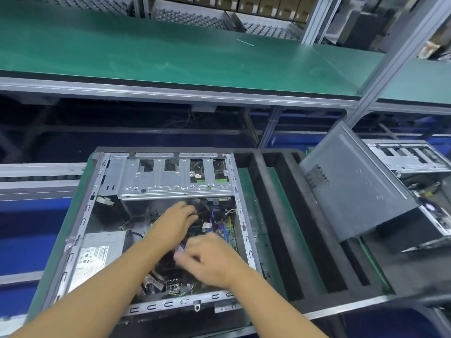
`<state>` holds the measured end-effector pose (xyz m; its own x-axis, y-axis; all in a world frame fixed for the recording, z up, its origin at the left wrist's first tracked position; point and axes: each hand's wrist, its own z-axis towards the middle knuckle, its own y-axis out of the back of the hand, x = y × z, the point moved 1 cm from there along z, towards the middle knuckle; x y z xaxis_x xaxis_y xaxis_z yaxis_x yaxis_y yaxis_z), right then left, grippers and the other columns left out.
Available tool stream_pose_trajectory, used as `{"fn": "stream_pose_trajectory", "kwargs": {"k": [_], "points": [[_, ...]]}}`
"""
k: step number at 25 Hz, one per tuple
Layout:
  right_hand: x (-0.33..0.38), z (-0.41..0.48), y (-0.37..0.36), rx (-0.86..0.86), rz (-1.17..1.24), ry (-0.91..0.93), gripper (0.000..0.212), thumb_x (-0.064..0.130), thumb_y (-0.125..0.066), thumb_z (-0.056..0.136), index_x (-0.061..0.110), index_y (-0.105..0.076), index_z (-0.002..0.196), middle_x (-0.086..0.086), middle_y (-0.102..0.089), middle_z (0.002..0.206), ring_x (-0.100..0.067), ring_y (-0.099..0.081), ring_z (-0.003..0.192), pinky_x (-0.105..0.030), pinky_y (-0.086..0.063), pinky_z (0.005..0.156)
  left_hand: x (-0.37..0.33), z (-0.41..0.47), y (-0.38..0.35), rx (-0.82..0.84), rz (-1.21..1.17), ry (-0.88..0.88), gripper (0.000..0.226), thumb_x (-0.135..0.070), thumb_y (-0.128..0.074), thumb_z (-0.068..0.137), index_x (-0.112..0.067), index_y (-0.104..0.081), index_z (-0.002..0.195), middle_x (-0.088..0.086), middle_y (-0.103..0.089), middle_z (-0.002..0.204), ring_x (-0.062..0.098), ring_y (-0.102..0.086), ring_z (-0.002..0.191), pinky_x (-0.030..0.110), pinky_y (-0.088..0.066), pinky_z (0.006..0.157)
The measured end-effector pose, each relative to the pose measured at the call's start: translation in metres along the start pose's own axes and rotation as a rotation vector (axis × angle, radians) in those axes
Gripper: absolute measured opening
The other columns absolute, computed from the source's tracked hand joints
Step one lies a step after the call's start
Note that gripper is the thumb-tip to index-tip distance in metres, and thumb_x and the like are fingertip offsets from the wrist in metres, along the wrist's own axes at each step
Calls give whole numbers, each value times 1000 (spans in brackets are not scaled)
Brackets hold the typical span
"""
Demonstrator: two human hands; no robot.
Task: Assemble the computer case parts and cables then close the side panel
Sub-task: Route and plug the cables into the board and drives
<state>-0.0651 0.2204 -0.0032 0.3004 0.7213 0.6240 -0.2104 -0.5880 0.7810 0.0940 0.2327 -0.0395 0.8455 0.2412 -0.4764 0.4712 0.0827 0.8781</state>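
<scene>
An open computer case (85, 215) lies on its side with its interior facing up. A silver drive cage (170, 179) spans its far end and a power supply (97, 254) sits at its near left. Both hands are inside, over the motherboard (227, 230). My left hand (175, 220) reaches toward the drive cage, its fingertips curled on dark cables (202, 208). My right hand (210, 259) is blurred, fingers curled near the purple-labelled fan (180, 247); what it holds cannot be made out. The grey side panel (351, 191) leans tilted at the right.
The case rests on a green mat with black foam strips (275, 215) to its right. A second open case (419, 164) stands at far right behind the panel. A green shelf (170, 54) runs overhead, held by an aluminium post (380, 76).
</scene>
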Motion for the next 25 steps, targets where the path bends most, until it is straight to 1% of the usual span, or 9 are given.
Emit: {"fn": "stream_pose_trajectory", "kwargs": {"k": [2, 4, 5, 9, 12, 15, 17, 20, 25], "points": [[-8, 2, 7, -385, 114, -102, 37, 33, -43, 100, 17, -54, 69, 6, -51, 71, -13, -47, 70, -33, -41, 68, 3, -9, 14, 26, -78, -46, 22, -27, -49, 102, -15, -66, 109, 5, -66, 99, 27, -62, 98, 32, -43, 83], [-15, 7, 9, -565, 230, -222, 15, 30, -48, 98, 24, -52, 84, 14, -49, 80, -7, -46, 70, -21, -38, 65, 5, -22, 29, 14, -84, -4, 22, -33, -45, 101, -30, -62, 116, 1, -69, 91, 24, -65, 89, 34, -49, 78], [-16, 10, 9, -527, 271, -291, 4, 31, -53, 96, 28, -51, 95, 15, -51, 87, -5, -48, 72, -16, -38, 66, 5, -28, 36, -4, -49, 29, 22, -37, -44, 100, -40, -58, 116, -2, -67, 84, 23, -65, 82, 34, -51, 73], [-16, 27, 4, -308, 383, -483, 46, 36, -69, 91, 30, -39, 126, 11, -54, 103, -5, -55, 85, -22, -44, 72, -2, -39, 53, 34, -25, 120, 22, -42, -43, 100, -41, -63, 107, -6, -66, 82, 18, -66, 81, 32, -53, 72], [-17, 28, 4, -329, 265, -474, 20, 25, -52, 103, 22, -49, 123, 3, -63, 84, -12, -52, 64, -34, -42, 60, -6, -37, 61, 31, -289, 221, 20, -30, -47, 100, -25, -60, 85, -4, -66, 68, 10, -58, 52, 25, -46, 49], [-19, 22, 12, -449, 384, -620, 27, 18, -38, 108, 20, -41, 135, -1, -61, 76, -11, -50, 56, -25, -38, 49, 0, -39, 82, -29, -893, 408, 17, -18, -47, 102, -13, -57, 89, 6, -68, 79, 17, -59, 52, 28, -47, 41], [-17, 20, 17, -428, 317, -642, 26, 16, -36, 108, 15, -37, 133, 0, -57, 74, -12, -50, 57, -23, -35, 46, -5, -39, 92, 62, -1161, 322, 18, -15, -54, 98, -16, -64, 83, 10, -72, 93, 21, -70, 72, 32, -56, 53], [-10, 22, 16, -181, 59, -660, 25, 14, -39, 105, 13, -35, 129, -10, -64, 101, -29, -62, 84, -37, -42, 64, -24, -40, 83, 255, -1252, 205, 11, -22, -69, 82, -21, -72, 72, 1, -72, 110, 15, -66, 107, 41, -54, 91], [-6, 19, 10, -150, 295, -551, 27, 14, -44, 103, 22, -37, 128, -2, -60, 111, -21, -59, 92, -34, -44, 74, -31, -35, 59, 295, -1246, 271, 13, -18, -68, 90, -7, -74, 92, 6, -72, 116, 18, -67, 111, 40, -50, 98]]}}
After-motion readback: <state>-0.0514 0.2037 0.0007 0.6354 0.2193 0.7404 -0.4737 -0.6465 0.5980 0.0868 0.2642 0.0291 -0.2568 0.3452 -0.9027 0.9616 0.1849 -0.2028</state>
